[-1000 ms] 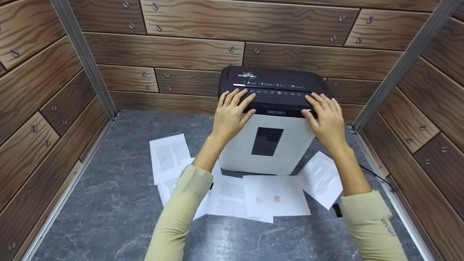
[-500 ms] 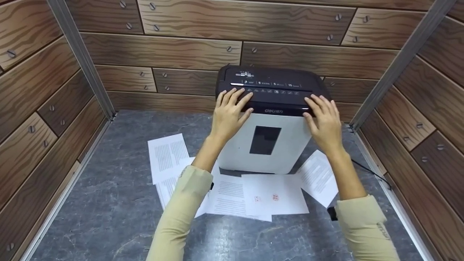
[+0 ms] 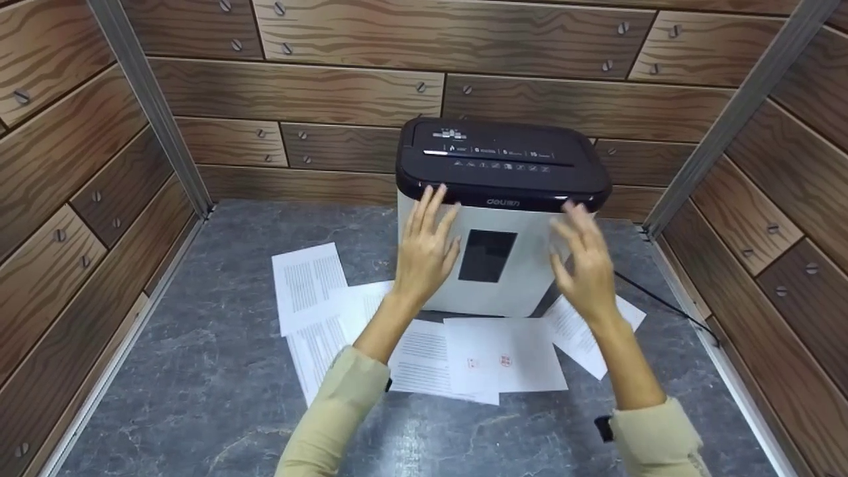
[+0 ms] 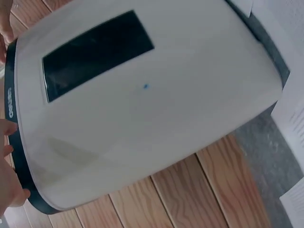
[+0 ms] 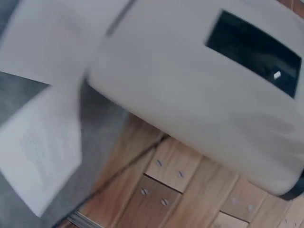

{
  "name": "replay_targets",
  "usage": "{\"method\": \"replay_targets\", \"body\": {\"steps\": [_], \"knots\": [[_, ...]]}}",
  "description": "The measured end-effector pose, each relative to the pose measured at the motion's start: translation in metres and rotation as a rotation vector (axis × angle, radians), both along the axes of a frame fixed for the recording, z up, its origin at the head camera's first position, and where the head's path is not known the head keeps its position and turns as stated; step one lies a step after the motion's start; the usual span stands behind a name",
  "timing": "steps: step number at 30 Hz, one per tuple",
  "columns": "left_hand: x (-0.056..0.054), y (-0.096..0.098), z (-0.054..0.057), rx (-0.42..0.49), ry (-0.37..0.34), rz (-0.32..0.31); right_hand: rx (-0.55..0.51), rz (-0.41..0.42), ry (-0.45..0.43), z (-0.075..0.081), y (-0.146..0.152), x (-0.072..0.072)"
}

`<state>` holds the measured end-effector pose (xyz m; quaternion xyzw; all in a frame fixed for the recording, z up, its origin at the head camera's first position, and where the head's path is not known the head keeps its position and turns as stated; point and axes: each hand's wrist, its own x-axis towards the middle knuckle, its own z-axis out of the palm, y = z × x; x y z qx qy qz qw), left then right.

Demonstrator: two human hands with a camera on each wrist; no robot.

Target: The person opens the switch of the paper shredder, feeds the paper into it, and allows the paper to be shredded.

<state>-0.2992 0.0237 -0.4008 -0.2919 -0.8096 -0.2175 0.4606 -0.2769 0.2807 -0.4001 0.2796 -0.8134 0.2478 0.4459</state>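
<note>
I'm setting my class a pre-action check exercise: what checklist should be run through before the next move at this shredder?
1. Shredder standing upright: ok.
2. Paper slot free of sheets: ok.
3. Left hand and right hand off the shredder: cannot tell; both close to its front.
4. Papers stacked: not ok; spread out, some overlapping.
5. Cord plugged in: cannot tell; no plug visible.

A walled booth (image 3: 53, 165), this one: plank-patterned panels (image 3: 583, 103) rise along the far and side edges of a grey marbled surface (image 3: 212, 371), metal posts (image 3: 152, 106) stand at its two far corners, and there, towards the far edge, a paper shredder (image 3: 510, 220) with printed sheets (image 3: 424, 358) spread about its foot, office gear, both.
</note>
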Motion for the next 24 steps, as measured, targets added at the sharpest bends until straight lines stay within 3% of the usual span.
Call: {"method": "replay_targets", "body": {"steps": [3, 6, 11, 15, 20, 24], "knots": [[0.012, 0.004, -0.022, -0.007, -0.040, -0.090, 0.058, 0.089, -0.034, -0.029, -0.004, 0.008], [0.023, 0.010, -0.051, -0.084, -0.168, -0.154, 0.162, 0.144, -0.129, -0.063, -0.007, 0.013], [0.038, 0.020, -0.103, -0.342, -0.443, -0.229, 0.321, 0.180, -0.354, -0.117, -0.008, 0.022], [0.045, 0.023, -0.136, -0.568, -0.638, -0.282, 0.421, 0.173, -0.570, -0.149, -0.006, 0.033], [0.049, 0.020, -0.161, -0.739, -0.860, -0.299, 0.476, 0.177, -0.744, -0.171, -0.002, 0.043], [0.049, 0.017, -0.169, -0.750, -0.935, -0.303, 0.495, 0.168, -0.794, -0.176, -0.001, 0.046]]}}
